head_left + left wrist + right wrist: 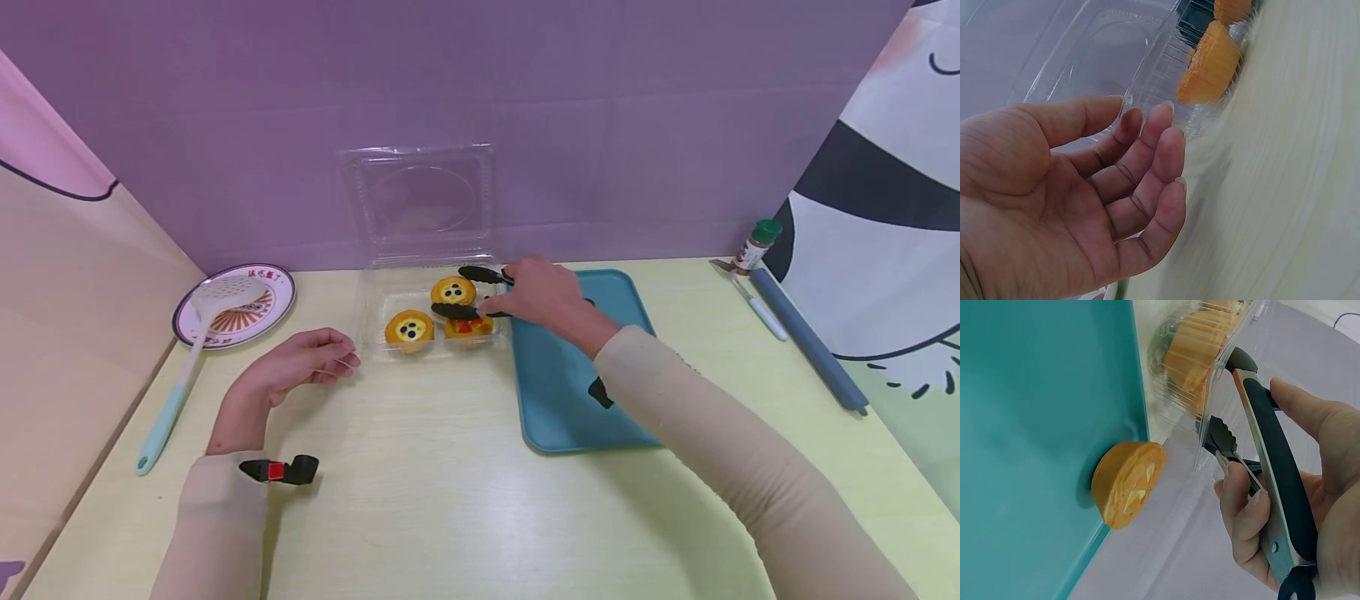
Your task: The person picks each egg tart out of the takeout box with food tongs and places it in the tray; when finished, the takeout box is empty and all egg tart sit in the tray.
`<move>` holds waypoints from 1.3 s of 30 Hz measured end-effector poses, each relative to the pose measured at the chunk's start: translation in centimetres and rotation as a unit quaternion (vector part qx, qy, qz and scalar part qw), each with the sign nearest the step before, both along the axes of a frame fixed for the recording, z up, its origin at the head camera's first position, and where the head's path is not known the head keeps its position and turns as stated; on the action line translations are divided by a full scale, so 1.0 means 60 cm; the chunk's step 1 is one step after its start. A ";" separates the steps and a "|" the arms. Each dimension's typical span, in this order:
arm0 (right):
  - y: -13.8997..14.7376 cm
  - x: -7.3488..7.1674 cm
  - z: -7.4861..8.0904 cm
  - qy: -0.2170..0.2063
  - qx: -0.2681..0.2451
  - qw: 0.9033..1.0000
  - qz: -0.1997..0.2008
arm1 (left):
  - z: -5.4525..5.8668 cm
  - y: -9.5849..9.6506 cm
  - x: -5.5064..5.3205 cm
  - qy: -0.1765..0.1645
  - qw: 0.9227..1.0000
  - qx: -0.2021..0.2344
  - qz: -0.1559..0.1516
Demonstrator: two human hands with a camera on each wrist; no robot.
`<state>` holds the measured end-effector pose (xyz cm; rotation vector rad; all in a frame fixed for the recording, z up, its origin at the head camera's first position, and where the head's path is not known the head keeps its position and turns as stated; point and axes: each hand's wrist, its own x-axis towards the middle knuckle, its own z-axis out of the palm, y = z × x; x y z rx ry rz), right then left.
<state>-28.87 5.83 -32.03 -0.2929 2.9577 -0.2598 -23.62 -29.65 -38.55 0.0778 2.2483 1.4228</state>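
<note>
My right hand (543, 292) grips black-and-silver tongs (1282, 487), their jaws spread apart over the clear plastic container (371, 350). One tip overlaps the back egg tart (454, 287) with dark berries; the other lies across the tart with red topping (469, 329) at front right. Another berry tart (409, 329) sits at front left. On the blue tray (558, 408) rests a pale-topped tart (1125, 487), hidden behind my right hand in the head view. My left hand (307, 358) hovers by the container's left front corner, fingers loosely bent and holding nothing.
The container's clear lid (423, 200) stands raised against the purple backdrop. At left, a white slotted skimmer (225, 296) lies across a patterned plate (277, 312). Far right are a green-capped jar (753, 246), a small knife (761, 312) and a long blue-grey bar (810, 342).
</note>
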 end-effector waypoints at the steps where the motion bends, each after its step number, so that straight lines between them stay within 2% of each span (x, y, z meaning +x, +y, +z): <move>1: -0.001 0.000 0.000 0.001 0.001 1.000 0.001 | 0.001 0.000 0.000 0.000 1.000 0.000 0.000; 8: -0.005 -0.001 0.002 0.005 -0.007 1.000 -0.006 | 0.004 0.002 0.002 -0.002 1.000 0.005 0.001; 17: -0.016 -0.003 0.003 -0.009 0.017 1.000 -0.009 | 0.004 0.002 0.003 -0.001 1.000 0.005 0.000; 29: -0.014 -0.006 0.003 -0.013 -0.016 1.000 -0.009 | 0.001 -0.001 0.000 -0.003 1.000 0.004 -0.002; 39: -0.013 -0.008 -0.001 -0.005 -0.023 1.000 0.001 | -0.001 -0.003 -0.002 -0.002 1.000 0.009 -0.003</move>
